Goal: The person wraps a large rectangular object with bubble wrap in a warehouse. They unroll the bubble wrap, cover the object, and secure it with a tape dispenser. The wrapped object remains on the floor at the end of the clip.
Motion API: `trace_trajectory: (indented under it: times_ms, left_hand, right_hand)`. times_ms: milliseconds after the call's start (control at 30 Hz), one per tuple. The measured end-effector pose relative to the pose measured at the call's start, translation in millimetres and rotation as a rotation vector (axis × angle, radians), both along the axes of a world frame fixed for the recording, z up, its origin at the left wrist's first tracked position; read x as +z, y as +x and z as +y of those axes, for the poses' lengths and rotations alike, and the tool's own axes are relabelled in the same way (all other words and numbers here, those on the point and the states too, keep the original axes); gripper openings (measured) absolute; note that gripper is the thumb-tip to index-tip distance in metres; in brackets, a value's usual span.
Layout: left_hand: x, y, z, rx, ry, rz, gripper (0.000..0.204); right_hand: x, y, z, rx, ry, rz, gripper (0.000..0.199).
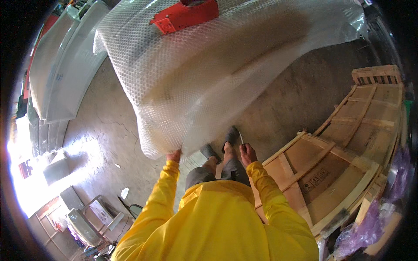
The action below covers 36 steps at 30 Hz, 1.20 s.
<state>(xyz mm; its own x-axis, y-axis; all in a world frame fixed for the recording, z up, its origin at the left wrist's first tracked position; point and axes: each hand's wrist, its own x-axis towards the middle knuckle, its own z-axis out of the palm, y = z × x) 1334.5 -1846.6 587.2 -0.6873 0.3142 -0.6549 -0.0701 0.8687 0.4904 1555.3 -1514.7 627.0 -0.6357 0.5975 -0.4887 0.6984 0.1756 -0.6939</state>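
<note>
The bubble wrap (183,82) spreads out ahead of the left hand (174,156), which pinches its near edge, the fingers partly lost behind the film; beyond that grip, on top of the sheet, rests a red box-like part (185,18). To the right of this hold, the right hand (248,154) is closed round a thin pale tool (241,138), perhaps a blade, its tip pointing away from the body and clear of the film. To handle the sheet well, I would keep the left hand's edge taut and level, draw it slowly so the red part does not slide, and hold the tool away from the legs and the pinching fingers. As for writing, dark handling symbols and small print mark the slatted cardboard crate (322,174) right of both hands; a faint bluish mark, too small to read, sits on the wrapped panels (65,74) far left of the grip
</note>
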Motion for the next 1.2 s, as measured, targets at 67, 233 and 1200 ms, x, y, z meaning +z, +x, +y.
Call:
trace_trajectory:
  times_ms: [67,233,1200]
  left_hand:
    - [24.9,29.8,14.7,0.061,0.171,0.274,0.045]
    - [97.9,70.9,45.8,0.388,0.591,0.364,0.036]
    - [178.4,122.0,70.7,0.331,0.043,0.344,0.048]
  right_hand:
    - [9.8,-16.6,-17.2,0.021,0.090,0.082,0.032]
    - [27.4,-110.4,-62.8,0.195,0.319,0.513,0.025]
    - [88.3,-278.7,-59.8,0.817,0.161,-0.437,0.039]
